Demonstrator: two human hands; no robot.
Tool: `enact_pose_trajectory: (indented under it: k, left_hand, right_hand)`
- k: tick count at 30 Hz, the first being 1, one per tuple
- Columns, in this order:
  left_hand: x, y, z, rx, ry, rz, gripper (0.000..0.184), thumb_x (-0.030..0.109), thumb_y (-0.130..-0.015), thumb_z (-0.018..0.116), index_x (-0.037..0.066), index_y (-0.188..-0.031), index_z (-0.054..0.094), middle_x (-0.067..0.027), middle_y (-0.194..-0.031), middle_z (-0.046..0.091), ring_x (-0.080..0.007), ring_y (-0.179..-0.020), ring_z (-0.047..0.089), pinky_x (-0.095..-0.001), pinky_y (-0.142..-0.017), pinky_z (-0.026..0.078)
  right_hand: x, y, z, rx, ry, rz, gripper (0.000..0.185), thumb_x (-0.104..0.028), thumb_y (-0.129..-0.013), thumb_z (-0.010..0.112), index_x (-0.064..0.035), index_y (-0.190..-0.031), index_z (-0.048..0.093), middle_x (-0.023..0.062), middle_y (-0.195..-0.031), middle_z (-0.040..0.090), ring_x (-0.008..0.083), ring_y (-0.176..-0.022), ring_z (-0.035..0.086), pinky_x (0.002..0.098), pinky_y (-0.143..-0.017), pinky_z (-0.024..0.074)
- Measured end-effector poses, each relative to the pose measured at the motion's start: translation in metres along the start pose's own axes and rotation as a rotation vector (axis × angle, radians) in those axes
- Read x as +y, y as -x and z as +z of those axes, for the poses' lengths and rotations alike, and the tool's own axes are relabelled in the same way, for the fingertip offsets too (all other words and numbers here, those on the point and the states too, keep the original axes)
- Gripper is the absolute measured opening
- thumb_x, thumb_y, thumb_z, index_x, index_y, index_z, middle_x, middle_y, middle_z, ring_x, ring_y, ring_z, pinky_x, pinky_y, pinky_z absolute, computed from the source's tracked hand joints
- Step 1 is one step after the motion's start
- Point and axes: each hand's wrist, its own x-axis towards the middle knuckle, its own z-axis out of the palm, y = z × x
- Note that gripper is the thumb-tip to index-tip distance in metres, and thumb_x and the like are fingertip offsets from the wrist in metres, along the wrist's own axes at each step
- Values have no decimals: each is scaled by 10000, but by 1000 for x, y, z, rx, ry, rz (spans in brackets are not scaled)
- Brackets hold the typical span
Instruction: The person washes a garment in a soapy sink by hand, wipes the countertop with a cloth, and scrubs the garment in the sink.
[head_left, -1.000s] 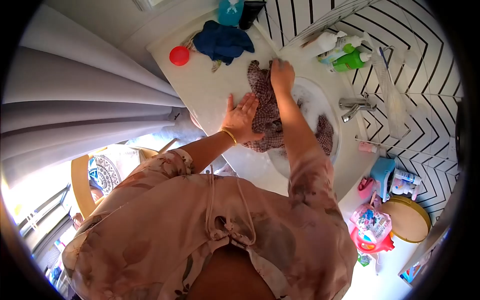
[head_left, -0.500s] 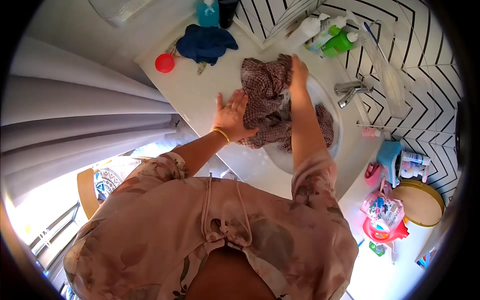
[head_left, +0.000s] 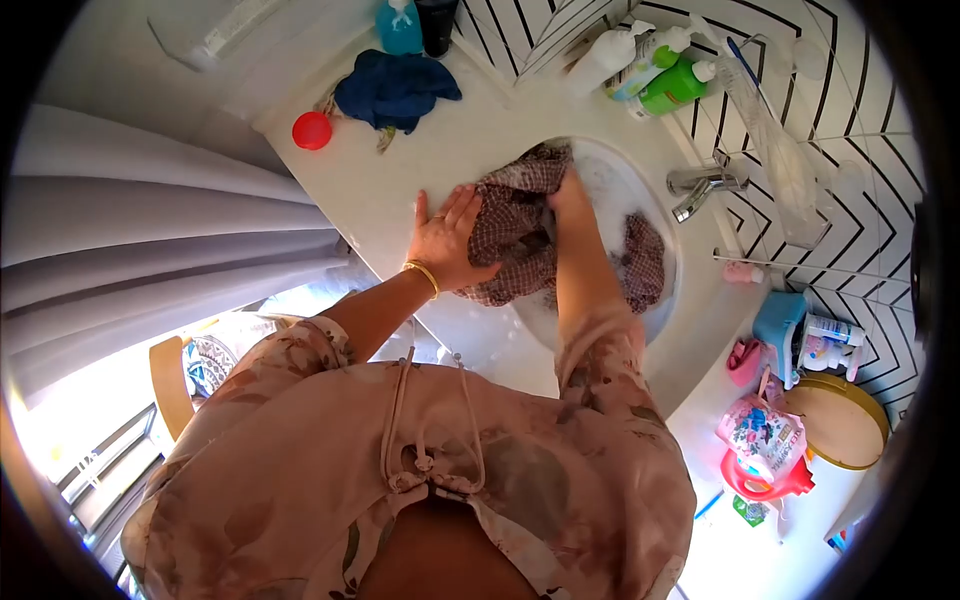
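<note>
A wet brown checked cloth [head_left: 512,215] lies bunched over the counter and the left rim of the white washbasin [head_left: 604,165]. Another part of checked fabric [head_left: 643,262] rests in the suds at the basin's right side; whether it joins the first is hidden by my arm. My left hand [head_left: 447,240], fingers spread, presses flat against the cloth's left edge on the counter. At the cloth's right edge, over the basin, my right hand [head_left: 570,198] grips the fabric, its fingertips hidden in the folds.
A chrome tap [head_left: 700,185] overhangs the basin's right side. Pump bottles [head_left: 672,88] stand behind it. On the counter's far left are a dark blue cloth [head_left: 395,90] and a red cup [head_left: 312,130]. Toiletries and a round gold-rimmed box [head_left: 838,420] sit to the right.
My right hand has come down and slightly left from the cloth's top corner, drawing that side toward me. The cloth's upper part is folded lower. My left hand stays spread on its edge.
</note>
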Motion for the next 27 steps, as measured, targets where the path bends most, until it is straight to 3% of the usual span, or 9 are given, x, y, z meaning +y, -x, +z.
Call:
enact_pose_trajectory:
  k: [4,7,8,10,14,17,21,25,27]
  left_hand:
    - [-3,0,1,7,0,1,950,575,-619,610,21,-1325,302,-105,-1410,258,-207,-1323,206,-535,-1061,-2]
    - [8,-10,-22,-303,-114,-85,942,578,-617,608,20,-1318,316,-107,-1401,274,-211,-1318,217,-534,-1060,0]
    - [10,-13,-30,-461,-175,-131,939,579,-617,608,20,-1315,322,-108,-1398,280,-213,-1317,220,-535,-1060,2]
    - [1,-8,-15,-192,-39,-60,934,546,-593,644,19,-1301,342,-117,-1391,295,-219,-1315,230,-525,-1064,14]
    - [-3,-1,1,54,48,2,918,523,-582,664,13,-1283,363,-123,-1382,310,-222,-1313,235,-523,-1066,24]
    - [-1,0,3,65,38,8,917,510,-581,669,13,-1286,357,-119,-1382,311,-222,-1312,238,-534,-1061,28]
    - [4,-5,-17,-199,-46,-77,929,522,-588,660,21,-1301,338,-113,-1391,298,-222,-1314,233,-540,-1060,27]
    - [-2,-3,-1,-6,1,-22,955,536,-590,652,43,-1325,295,-107,-1394,287,-220,-1316,224,-537,-1061,32]
    - [-3,-3,1,8,-12,-15,950,536,-590,653,47,-1323,300,-106,-1394,287,-219,-1316,223,-536,-1062,33]
  right_hand:
    - [2,65,4,-246,-5,-201,492,-316,-858,497,12,-1219,429,188,-1166,490,284,-1085,478,434,-920,388]
    - [35,130,57,169,893,-1041,520,-353,-685,657,10,-1043,554,249,-1188,446,374,-1060,457,488,-886,388]
    - [49,126,64,185,1169,-1008,540,-320,-601,710,18,-996,563,270,-1177,440,393,-1083,431,472,-919,365]
    - [75,77,62,423,1474,-1157,480,-276,-636,689,28,-983,556,264,-1187,424,433,-1069,413,466,-894,383]
    - [12,12,93,797,934,-830,376,-200,-715,636,9,-1018,558,249,-1119,434,442,-1026,425,466,-842,407]
    - [7,19,78,586,861,-876,378,-195,-729,628,-22,-1058,560,242,-1111,437,434,-998,429,453,-847,407]
    - [45,111,54,149,1302,-1213,364,-216,-699,631,-29,-1008,588,262,-1082,450,430,-926,474,447,-777,431]
    - [59,40,65,548,1315,-1309,443,-278,-735,611,50,-1026,551,260,-1006,489,433,-961,463,509,-823,400]
    - [9,16,86,654,1133,-807,465,-278,-764,586,43,-1096,526,257,-1091,447,422,-1003,440,500,-841,400]
